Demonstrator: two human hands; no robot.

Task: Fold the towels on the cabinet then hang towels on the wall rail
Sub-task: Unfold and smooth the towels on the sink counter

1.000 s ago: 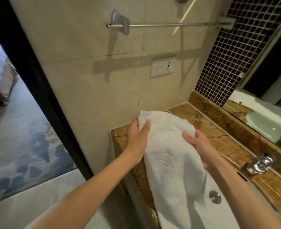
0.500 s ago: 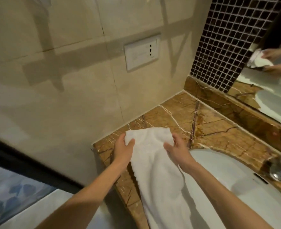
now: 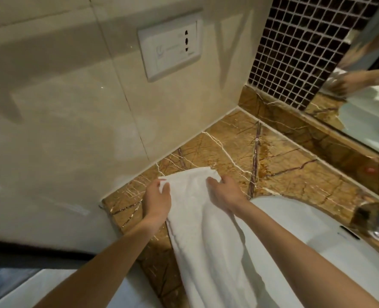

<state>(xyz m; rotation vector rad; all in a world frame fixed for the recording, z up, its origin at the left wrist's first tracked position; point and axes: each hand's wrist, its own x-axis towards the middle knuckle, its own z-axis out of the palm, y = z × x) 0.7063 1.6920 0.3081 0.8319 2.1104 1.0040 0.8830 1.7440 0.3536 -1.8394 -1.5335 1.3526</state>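
Cabinet (image 3: pixel 284 174): left hand (image 3: pixel 157 202), right hand (image 3: pixel 225 194) pinch towel (image 3: pixel 206 241).

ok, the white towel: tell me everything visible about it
The white towel looks like plain, soft terry cloth, wrinkled and gathered into a long, narrow strip. Its top end lies on the brown marble countertop near the wall. The rest runs toward the camera, past the counter's front edge and out of frame, with its right side overlapping the white sink rim. The left hand pinches the top left corner and the right hand grips the top right.
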